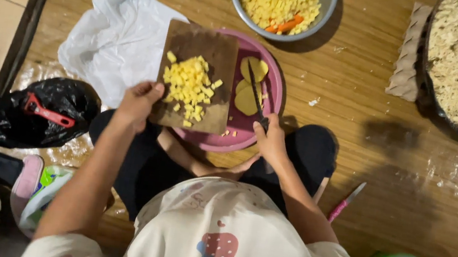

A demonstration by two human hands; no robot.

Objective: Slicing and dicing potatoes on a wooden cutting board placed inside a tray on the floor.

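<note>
The right hand (270, 141) is closed around the handle of a dark-bladed kitchen knife (257, 96), whose blade points away from the person and lies over the pale yellow potato slices (251, 83) resting in a round pink plastic basin (268, 86). The slices sit just beyond the hand's knuckles, under the blade tip. The left hand (139, 103) grips the near left corner of a dark brown rectangular wooden cutting board (217, 48), thumb on top, fingers wrapped under the edge. The board rests across the left part of the basin, and a heap of small yellow potato cubes (190, 86) lies in its middle, just right of that hand.

Farther out on the wooden floor (365, 106), a round metal bowl (327, 4) holds more yellow cubes and some orange pieces. A white plastic bag (115, 39) lies left of the board. A pink-handled knife (345, 203) lies on the floor by the right elbow.
</note>
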